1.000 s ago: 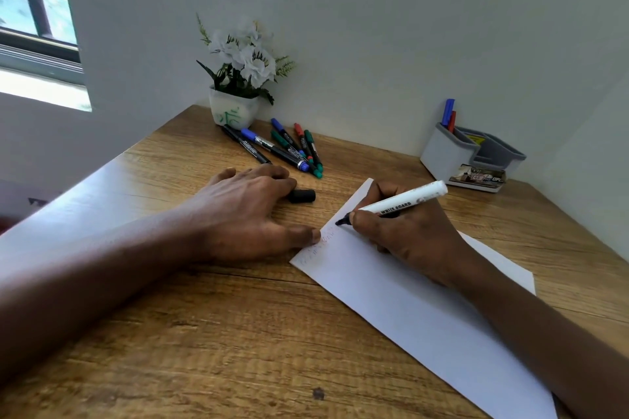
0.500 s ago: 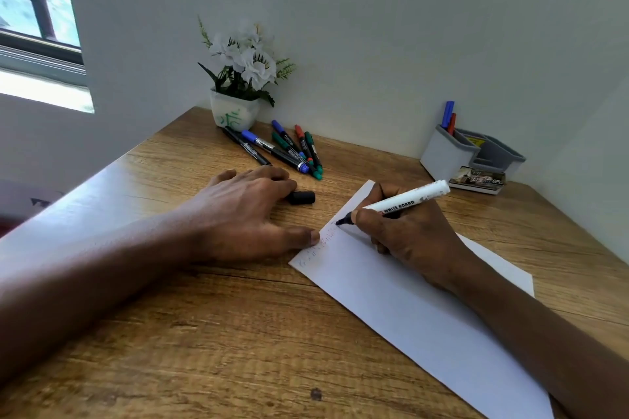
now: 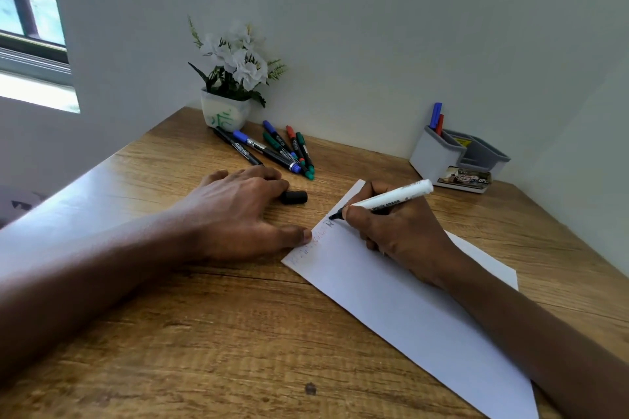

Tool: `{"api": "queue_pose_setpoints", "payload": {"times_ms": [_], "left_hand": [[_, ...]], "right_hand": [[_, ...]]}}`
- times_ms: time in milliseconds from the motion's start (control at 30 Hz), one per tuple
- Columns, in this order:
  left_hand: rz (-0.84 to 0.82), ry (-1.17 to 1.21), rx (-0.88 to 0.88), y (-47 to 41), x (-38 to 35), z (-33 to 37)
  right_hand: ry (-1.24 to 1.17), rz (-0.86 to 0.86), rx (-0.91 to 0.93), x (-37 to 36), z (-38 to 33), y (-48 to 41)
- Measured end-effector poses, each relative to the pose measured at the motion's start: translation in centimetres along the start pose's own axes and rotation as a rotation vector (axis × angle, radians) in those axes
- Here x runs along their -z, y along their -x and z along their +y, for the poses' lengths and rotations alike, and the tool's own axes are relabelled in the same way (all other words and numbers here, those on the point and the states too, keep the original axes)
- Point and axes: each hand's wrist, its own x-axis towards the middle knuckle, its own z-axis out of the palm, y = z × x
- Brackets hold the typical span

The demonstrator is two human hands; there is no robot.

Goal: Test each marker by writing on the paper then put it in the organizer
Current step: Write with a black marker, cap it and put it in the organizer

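A white sheet of paper (image 3: pixel 401 303) lies slanted on the wooden desk (image 3: pixel 204 333). The right hand (image 3: pixel 398 231) pinches a white whiteboard marker (image 3: pixel 388 198), black tip on the paper's far edge. The left hand (image 3: pixel 238 211) lies flat, fingers loosely spread, thumb touching the paper's edge, a black cap (image 3: pixel 293 197) at its fingertips. Farther back, loose markers (image 3: pixel 272 150) lie beside a white flower pot (image 3: pixel 225 112); the grey organizer (image 3: pixel 456 158) stands near the desk's far right corner.

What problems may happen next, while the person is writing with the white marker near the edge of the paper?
1. The white marker tip writes close to the paper edge, so ink may slip onto the desk.
2. Only the left hand thumb pins the paper; it might shift.
3. The black cap lies loose by the left hand and could roll if nudged.
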Motion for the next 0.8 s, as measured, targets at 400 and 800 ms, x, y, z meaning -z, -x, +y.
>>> {"api": "queue_pose_setpoints", "payload": {"times_ms": [400,800], "left_hand": [[0.021,0.008,0.007,0.4,0.2,0.6],[0.008,0.016,0.035,1.1,0.7,1.3]], "right_hand": [[-0.117,0.057,-0.094,0.1,0.2,-0.4],[-0.146,-0.126,-0.093,1.9,0.5,-0.8]]}}
